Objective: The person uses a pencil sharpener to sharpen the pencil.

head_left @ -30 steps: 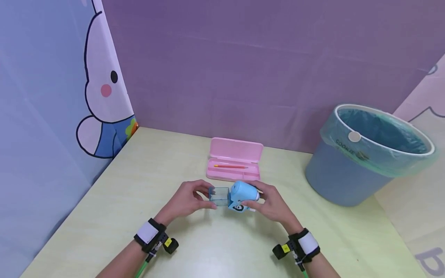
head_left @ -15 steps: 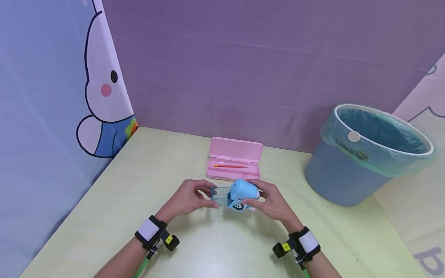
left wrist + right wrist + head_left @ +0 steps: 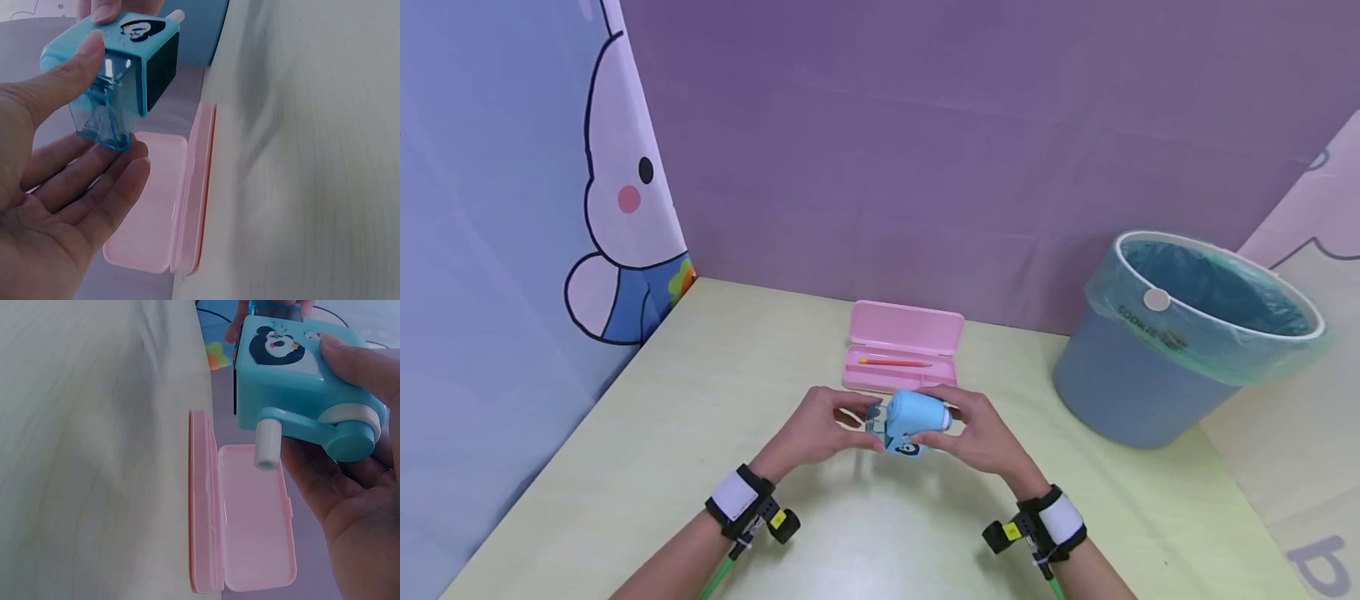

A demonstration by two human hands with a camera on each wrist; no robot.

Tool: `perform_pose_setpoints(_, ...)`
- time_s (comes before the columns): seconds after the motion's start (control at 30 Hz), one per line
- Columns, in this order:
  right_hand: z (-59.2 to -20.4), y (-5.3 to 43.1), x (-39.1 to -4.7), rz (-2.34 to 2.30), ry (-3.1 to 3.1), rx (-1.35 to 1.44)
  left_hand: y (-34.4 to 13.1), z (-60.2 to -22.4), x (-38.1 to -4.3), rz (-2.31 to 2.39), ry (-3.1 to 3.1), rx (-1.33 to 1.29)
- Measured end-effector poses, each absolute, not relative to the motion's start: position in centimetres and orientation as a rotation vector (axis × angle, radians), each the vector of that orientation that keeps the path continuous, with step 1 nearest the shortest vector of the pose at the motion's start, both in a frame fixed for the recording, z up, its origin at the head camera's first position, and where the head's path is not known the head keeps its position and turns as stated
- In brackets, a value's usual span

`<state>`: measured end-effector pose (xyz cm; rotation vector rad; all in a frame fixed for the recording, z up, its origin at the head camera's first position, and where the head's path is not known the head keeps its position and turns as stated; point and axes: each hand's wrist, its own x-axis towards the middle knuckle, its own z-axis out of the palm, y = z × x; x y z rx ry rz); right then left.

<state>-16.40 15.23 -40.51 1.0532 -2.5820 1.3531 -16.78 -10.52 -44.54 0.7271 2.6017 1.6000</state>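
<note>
A light-blue hand-crank pencil sharpener [image 3: 917, 412] with a panda picture is held above the table. My right hand [image 3: 981, 432] grips its body, thumb on the panda side; the crank handle [image 3: 269, 444] with its white knob faces the right wrist camera. At the other end, a clear blue shavings drawer [image 3: 106, 112] sits mostly inside the body. My left hand [image 3: 826, 427] holds the drawer's outer end between thumb and fingertips, the thumb reaching the edge of the body. Whether the drawer holds shavings is hard to tell.
Behind the hands lies an open pink pencil case [image 3: 906, 327] with an orange pencil [image 3: 895, 362] in its tray. To the right stands a blue bin [image 3: 1120, 383] lined with a green bag. A purple backdrop [image 3: 880, 167] rises at the table's back edge.
My left hand has moved right, and the drawer has slid from well out of the sharpener to mostly inside it. The right hand keeps its grip, shifting slightly left in the head view.
</note>
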Motion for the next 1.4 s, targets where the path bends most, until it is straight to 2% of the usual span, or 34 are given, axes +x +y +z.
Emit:
perform_pose_setpoints(0.6,-39.8,14.9,-16.5,1.299,-2.572,1.073,-9.1,-45.0,-16.8,1.727,2.518,0.694)
perform_pose_setpoints(0.9,-42.8,15.7,-18.5,1.281,-2.570,1.075,-8.3,-45.4,-16.8,1.717,2.516,0.687)
perform_pose_setpoints(1.4,-46.7,15.8,-17.4,1.367,-2.698,1.041,-7.9,-47.7,-16.6,1.266,2.676,0.739)
